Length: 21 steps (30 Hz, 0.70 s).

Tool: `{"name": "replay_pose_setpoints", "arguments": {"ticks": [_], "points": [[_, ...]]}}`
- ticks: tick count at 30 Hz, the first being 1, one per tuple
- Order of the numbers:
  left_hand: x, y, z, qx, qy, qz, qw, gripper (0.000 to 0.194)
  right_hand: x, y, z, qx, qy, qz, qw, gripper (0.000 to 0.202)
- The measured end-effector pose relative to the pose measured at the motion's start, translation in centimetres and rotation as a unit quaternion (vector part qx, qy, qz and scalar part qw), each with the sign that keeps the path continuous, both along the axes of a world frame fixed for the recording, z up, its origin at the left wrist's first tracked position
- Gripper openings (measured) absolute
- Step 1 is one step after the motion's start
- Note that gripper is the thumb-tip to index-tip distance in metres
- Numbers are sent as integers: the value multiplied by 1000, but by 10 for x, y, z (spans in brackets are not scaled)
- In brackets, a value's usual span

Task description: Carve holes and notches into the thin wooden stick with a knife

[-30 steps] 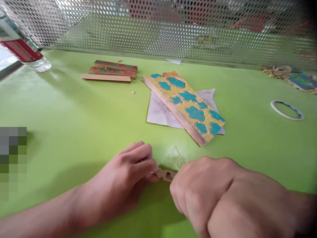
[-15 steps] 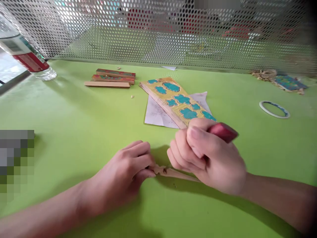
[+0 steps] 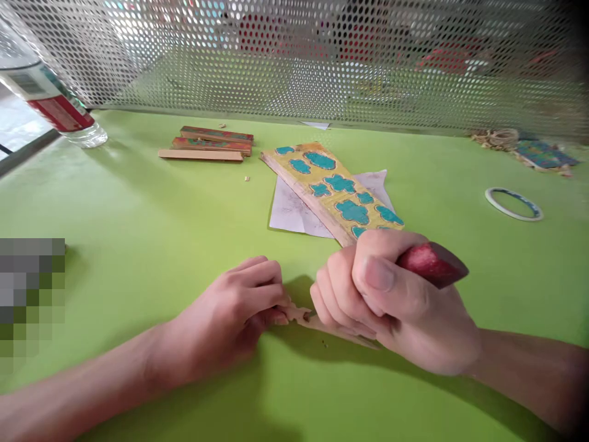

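Observation:
My left hand (image 3: 239,319) is closed, pinching the left end of a thin, pale carved wooden stick (image 3: 329,328) just over the green table. The stick has notches and a small dark spot near my fingertips, and it tapers to the right. My right hand (image 3: 391,301) is wrapped in a fist around a red-handled tool (image 3: 432,264), above the stick's right part. Only the butt of the handle shows; the fist hides the tool's working end. Whether the tool touches the wood I cannot tell.
Beyond my hands, a yellow board with teal patches (image 3: 352,212) lies on white paper (image 3: 289,209). Painted wooden strips (image 3: 211,145) lie back left, near a water bottle (image 3: 64,107). A tape roll (image 3: 514,204) and corded piece (image 3: 543,153) lie right. Perforated metal (image 3: 294,73) stands behind.
My right fist has shifted slightly right and closer to the camera, with the red handle. The stick's right end has dipped a little. My left hand stays nearly in place.

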State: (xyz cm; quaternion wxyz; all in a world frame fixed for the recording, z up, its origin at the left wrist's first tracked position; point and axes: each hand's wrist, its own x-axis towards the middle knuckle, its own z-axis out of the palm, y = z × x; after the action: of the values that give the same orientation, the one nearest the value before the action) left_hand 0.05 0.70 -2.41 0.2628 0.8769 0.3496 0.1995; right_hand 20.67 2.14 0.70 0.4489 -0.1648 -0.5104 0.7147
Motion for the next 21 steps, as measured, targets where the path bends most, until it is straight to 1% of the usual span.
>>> {"name": "replay_pose_setpoints", "arguments": {"ticks": [3, 6, 9, 11, 14, 18, 21], "points": [[0, 0, -1, -39, -26, -10, 999, 22, 2, -3, 1, 14, -58, -33, 998, 36], [-2, -1, -1, -40, -46, -10, 998, 22, 2, -8, 3, 12, -87, -24, 996, 42], [-3, 0, 1, -44, -55, -20, 997, 24, 1, -10, 7, 17, -90, -19, 996, 43], [-3, 1, 3, -45, -46, -24, 998, 26, 1, -10, 10, 6, -97, -24, 995, 44], [-2, 4, 6, -32, -29, -23, 999, 27, 1, -9, 13, -25, -85, -11, 996, 49], [0, 5, 9, 6, -40, -14, 999, 29, -2, -10, 14, -19, -61, 3, 998, 49], [-1, 5, 6, 18, -35, -2, 999, 33, -2, -10, 11, -22, -59, 4, 998, 49]]}}
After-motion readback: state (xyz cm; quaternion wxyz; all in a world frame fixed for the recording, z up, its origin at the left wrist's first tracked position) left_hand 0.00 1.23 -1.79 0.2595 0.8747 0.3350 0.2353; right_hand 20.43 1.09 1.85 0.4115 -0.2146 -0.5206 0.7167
